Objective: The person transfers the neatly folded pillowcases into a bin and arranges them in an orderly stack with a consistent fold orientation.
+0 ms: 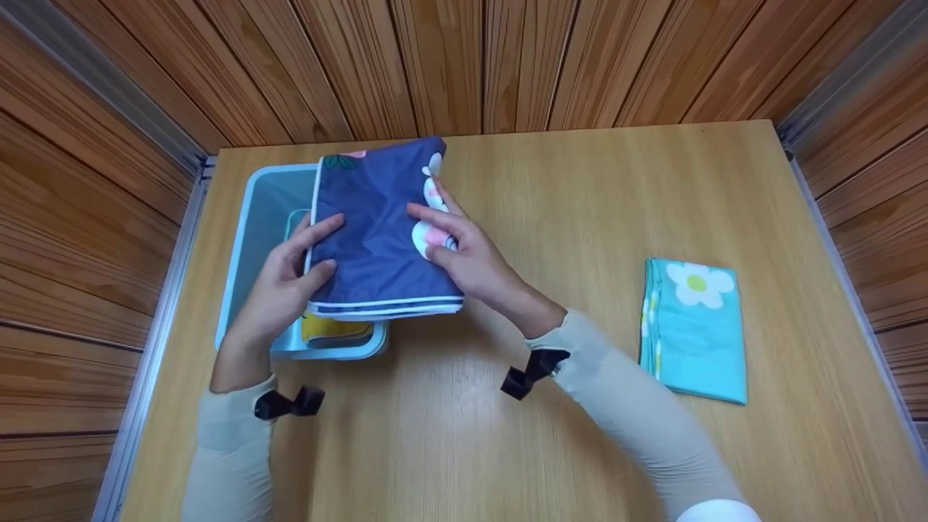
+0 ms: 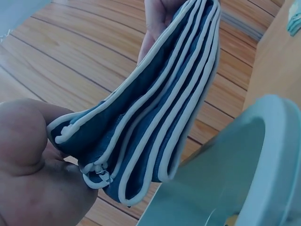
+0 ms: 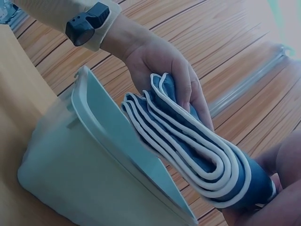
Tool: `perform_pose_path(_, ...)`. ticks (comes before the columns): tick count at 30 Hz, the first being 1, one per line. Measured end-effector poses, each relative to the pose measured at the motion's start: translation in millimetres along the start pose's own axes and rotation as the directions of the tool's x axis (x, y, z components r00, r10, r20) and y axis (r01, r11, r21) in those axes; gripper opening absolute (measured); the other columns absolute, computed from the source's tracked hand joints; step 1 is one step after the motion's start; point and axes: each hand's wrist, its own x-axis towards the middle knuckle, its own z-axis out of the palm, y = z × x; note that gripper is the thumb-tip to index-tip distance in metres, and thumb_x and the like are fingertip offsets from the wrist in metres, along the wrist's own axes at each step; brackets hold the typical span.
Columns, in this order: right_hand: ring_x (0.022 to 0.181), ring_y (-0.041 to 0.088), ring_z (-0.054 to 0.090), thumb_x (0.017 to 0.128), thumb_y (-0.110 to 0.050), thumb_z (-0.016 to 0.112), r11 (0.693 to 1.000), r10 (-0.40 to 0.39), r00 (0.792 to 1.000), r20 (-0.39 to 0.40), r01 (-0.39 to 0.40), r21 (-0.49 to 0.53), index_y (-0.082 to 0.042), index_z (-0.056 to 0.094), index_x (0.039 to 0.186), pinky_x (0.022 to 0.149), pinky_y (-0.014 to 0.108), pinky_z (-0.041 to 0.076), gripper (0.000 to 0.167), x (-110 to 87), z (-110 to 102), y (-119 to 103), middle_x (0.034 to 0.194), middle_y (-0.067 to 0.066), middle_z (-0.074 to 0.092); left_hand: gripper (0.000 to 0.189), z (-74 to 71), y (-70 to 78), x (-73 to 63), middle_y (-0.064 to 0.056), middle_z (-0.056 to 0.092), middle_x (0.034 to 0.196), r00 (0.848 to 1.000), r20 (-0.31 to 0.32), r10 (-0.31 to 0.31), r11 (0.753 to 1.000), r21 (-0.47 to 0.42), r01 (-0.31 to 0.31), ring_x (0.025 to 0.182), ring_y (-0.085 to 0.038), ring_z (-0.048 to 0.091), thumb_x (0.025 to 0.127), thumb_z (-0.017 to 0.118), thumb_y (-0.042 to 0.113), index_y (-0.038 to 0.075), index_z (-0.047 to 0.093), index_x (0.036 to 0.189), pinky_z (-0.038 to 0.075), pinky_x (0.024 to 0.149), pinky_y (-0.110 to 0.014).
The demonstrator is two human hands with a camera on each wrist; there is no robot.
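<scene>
A folded navy cloth (image 1: 370, 239) with white piping and pink-and-white motifs is held up between both hands, over the right part of a light blue bin (image 1: 246, 239). My left hand (image 1: 279, 283) grips its left edge, thumb on top and other fingers partly underneath. On the opposite edge, my right hand (image 1: 475, 257) pinches it with the thumb and a finger on top. Seen from the left wrist, the stacked layers of the cloth (image 2: 146, 108) fan out above the bin's rim (image 2: 270, 141). In the right wrist view the layers (image 3: 188, 146) curve round in a thick fold.
Inside the bin, a yellow item (image 1: 337, 330) shows under the cloth's near edge. A folded turquoise cloth (image 1: 699, 337) with a white flower lies on the right of the wooden table (image 1: 551, 217). Wood-panelled walls (image 1: 522, 65) stand behind and at both sides.
</scene>
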Motion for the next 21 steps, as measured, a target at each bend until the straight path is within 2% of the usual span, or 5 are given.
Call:
perform_pose_path(6,0.156,0.014,0.009,0.100,0.006,0.053,1.000,0.009,1.000,0.017,-0.009,0.002,-0.011,0.055,0.148,0.115,0.025,0.034,0.051,2.3,10.4,1.0,0.171,-0.011,0.010,0.050,-10.5,-2.9,-6.3,-0.008,0.014,0.170,1.000,-0.007,-0.002,1.000,0.021,0.002,0.157,-0.022,0.003,0.101,0.046,-0.012,-0.003,0.045,0.150,0.021,0.122,-0.028)
perform_pose_path(12,0.156,0.011,0.007,0.102,0.004,0.053,1.000,0.021,0.998,0.057,-0.021,0.002,-0.013,0.053,0.149,0.115,0.023,0.033,0.050,5.8,21.5,2.4,0.170,-0.013,0.007,0.049,-21.7,-6.4,-14.0,-0.006,0.015,0.170,1.000,-0.013,0.001,1.000,-0.005,-0.001,0.157,-0.025,0.005,0.101,0.045,-0.012,-0.002,0.047,0.150,0.024,0.121,-0.026)
perform_pose_path(17,0.156,0.010,0.007,0.102,0.004,0.053,1.000,0.024,0.996,0.081,-0.024,0.005,-0.013,0.052,0.150,0.114,0.022,0.035,0.051,8.5,30.6,3.4,0.170,-0.015,0.006,0.048,-31.5,-6.8,-20.0,-0.007,0.016,0.170,1.000,-0.026,-0.018,1.000,0.008,0.018,0.157,-0.027,0.002,0.102,0.046,-0.010,-0.002,0.047,0.149,0.018,0.124,-0.032)
perform_pose_path(21,0.156,0.009,0.006,0.102,0.003,0.053,0.998,0.056,0.995,0.087,-0.056,-0.008,-0.014,0.053,0.150,0.115,0.023,0.034,0.051,11.5,37.6,3.4,0.170,-0.018,0.005,0.047,-38.0,-5.5,-23.4,-0.008,0.015,0.170,0.999,-0.030,-0.038,0.999,0.037,0.039,0.157,-0.029,0.001,0.102,0.047,-0.009,-0.001,0.048,0.149,0.015,0.125,-0.037)
